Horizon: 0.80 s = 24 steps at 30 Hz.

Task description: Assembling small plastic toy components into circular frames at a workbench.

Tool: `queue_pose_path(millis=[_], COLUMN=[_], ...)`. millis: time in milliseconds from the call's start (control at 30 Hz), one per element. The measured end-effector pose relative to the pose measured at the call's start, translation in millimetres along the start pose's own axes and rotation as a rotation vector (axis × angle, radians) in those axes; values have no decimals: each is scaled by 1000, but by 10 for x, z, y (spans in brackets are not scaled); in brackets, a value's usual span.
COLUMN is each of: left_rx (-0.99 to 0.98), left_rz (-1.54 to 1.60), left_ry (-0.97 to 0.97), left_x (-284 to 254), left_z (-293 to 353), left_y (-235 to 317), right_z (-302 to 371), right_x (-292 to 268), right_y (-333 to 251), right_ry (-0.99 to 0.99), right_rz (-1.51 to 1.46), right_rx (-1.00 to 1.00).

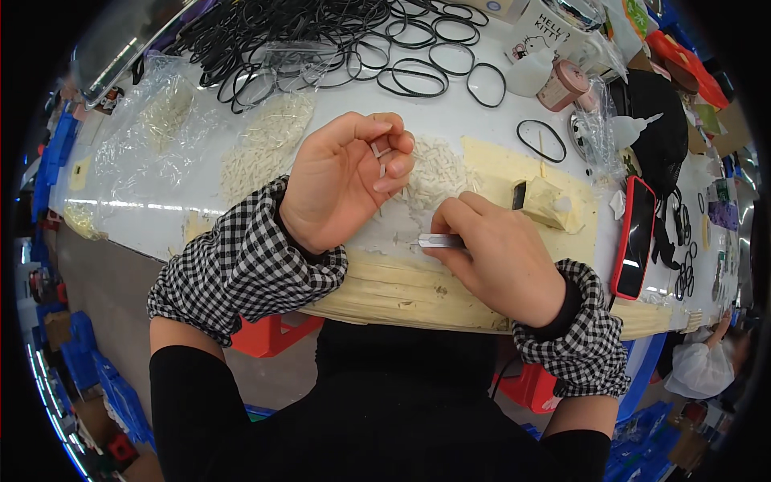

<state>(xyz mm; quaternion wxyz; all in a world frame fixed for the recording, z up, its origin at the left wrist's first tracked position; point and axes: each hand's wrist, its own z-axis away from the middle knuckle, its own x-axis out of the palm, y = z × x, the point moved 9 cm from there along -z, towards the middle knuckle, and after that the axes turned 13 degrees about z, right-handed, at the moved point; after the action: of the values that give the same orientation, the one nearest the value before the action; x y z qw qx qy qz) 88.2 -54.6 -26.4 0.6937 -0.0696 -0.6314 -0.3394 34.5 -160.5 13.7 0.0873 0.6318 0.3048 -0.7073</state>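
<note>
My left hand [341, 181] is turned palm up over the table, fingers curled around a few small white pieces [381, 161]. Lower and to its right, my right hand [494, 253] grips a short, flat silver metal tool [438, 240] between thumb and forefinger. The tool's narrow tip points left, close above the worn tabletop; its exact kind is not clear. Behind the hands lies a loose heap of small white pieces [438, 170]. A second heap [257, 157] spreads to the left of my left hand, partly under clear plastic.
Black elastic loops [414, 78] and a tangled black pile cover the back. A tape-wrapped yellowish block [554, 202] sits right of my right hand, with a red-cased phone [634, 237] farther right. Clear plastic bags [152, 120] lie at left. Yellow tape [401, 289] covers the table's front edge.
</note>
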Motion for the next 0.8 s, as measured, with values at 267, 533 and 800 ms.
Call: queue_pose_path(millis=[267, 533, 800], left_rx=[-41, -217, -207], left_rz=[-399, -418, -298], left_ry=[24, -14, -99], left_x=[39, 105, 140], left_z=[33, 127, 136], left_y=[-42, -297, -252], right_z=[15, 55, 79], right_x=[-114, -471, -591], right_y=[-70, -117, -163], right_ry=[203, 523, 698], right_rz=[8, 89, 76], right_rx=[-37, -24, -119])
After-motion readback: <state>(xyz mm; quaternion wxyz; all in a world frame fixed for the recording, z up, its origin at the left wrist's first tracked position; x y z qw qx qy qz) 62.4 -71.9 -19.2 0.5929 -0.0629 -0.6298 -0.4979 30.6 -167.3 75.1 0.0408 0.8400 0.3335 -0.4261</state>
